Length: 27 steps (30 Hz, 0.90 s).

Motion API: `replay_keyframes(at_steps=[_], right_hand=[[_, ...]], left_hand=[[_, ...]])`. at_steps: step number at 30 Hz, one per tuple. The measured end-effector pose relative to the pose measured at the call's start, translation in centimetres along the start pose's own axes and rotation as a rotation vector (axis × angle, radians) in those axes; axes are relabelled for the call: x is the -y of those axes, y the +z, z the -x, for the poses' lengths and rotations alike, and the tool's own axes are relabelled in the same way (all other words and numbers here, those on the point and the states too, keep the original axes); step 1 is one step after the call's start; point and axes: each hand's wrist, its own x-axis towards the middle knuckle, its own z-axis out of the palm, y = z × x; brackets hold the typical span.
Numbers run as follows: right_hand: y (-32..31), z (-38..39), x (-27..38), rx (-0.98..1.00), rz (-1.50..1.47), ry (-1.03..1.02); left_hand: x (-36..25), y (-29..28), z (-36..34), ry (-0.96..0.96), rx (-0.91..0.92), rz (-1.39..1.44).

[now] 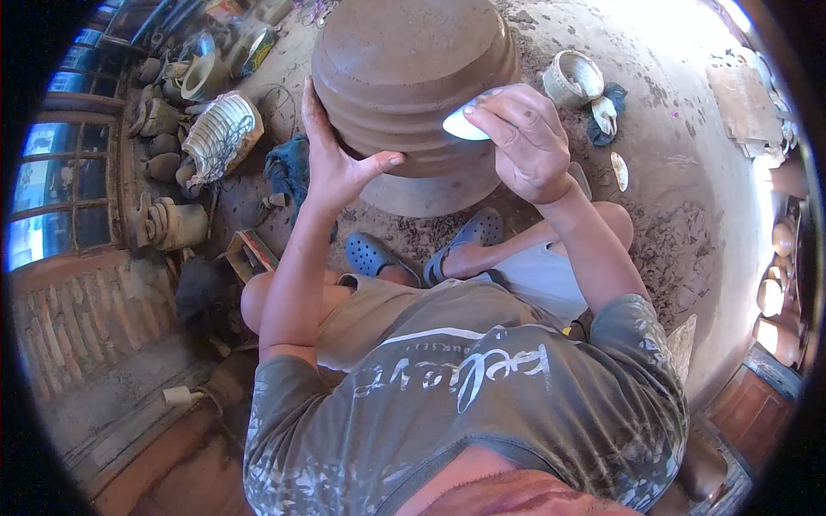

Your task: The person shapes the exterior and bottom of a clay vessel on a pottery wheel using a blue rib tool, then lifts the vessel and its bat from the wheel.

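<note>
A large brown clay pot (409, 52) with ridged sides stands in front of me on a pale round base (430, 196). My left hand (340, 172) lies against the pot's left side, fingers stretched and thumb spread toward its lower ridges. In my right hand (532, 142) is a white oval scraper (465, 126), pinched between thumb and fingers. The scraper's tip meets or nearly meets the ridged wall at the right; exact contact is hard to tell.
A small clay-smeared bucket (561, 84) stands at the right, near a dark cloth (600, 132). A white oval piece (619, 171) lies on the clay-littered floor. At left are a ribbed white vessel (225, 129), a blue cloth (288, 168) and several pots. My clogs (375, 254) are below the pot.
</note>
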Motion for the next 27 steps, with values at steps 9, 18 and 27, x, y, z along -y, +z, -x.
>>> replay_keyframes(at_steps=[9,18,27], right_hand=[[-2.3,-1.5,1.2,0.201,-0.018,0.112],[-3.6,1.2,2.9,0.132,-0.023,0.182],[-0.6,-0.2,0.9,0.079,0.031,0.055]], left_hand=[[-0.1,-0.3,0.0,0.035,0.001,-0.026],[0.1,-0.7,-0.5,0.003,0.024,0.015],[0.5,-0.6,-0.7,0.044,0.031,-0.009]])
